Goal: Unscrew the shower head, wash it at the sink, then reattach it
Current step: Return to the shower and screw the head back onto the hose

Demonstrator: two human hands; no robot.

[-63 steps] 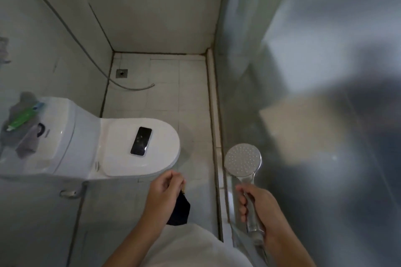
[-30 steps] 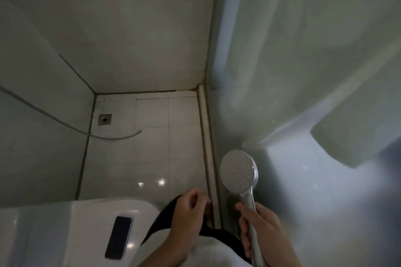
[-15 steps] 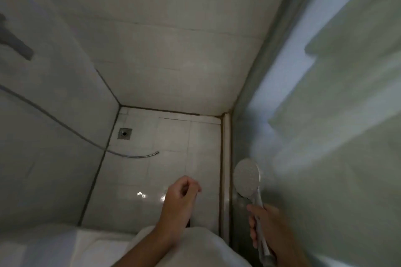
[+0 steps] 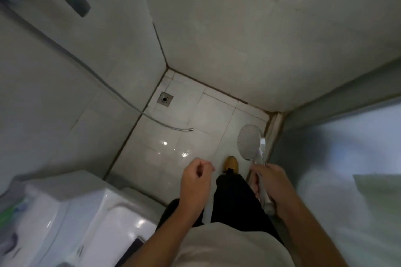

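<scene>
Shower head (image 4: pixel 249 141): detached from its hose, carried upright by the chrome handle, spray face turned toward the person and the left; it hangs over the floor tiles beside the glass partition (image 4: pixel 338 169).
Right hand (image 4: pixel 270 182): fingers wrapped round the handle, a firm carrying grip that leaves the threaded end below the fist free for refitting, I judge.
Left hand (image 4: pixel 196 176): loosely curled, holding nothing, likely ready to take the hose.
Hose (image 4: pixel 138 110): runs down the left wall, its open end (image 4: pixel 189 129) lying on the floor near the drain (image 4: pixel 165 99), well apart from the head.
Toilet (image 4: pixel 76 219): lower left.
Writing: none legible.
</scene>
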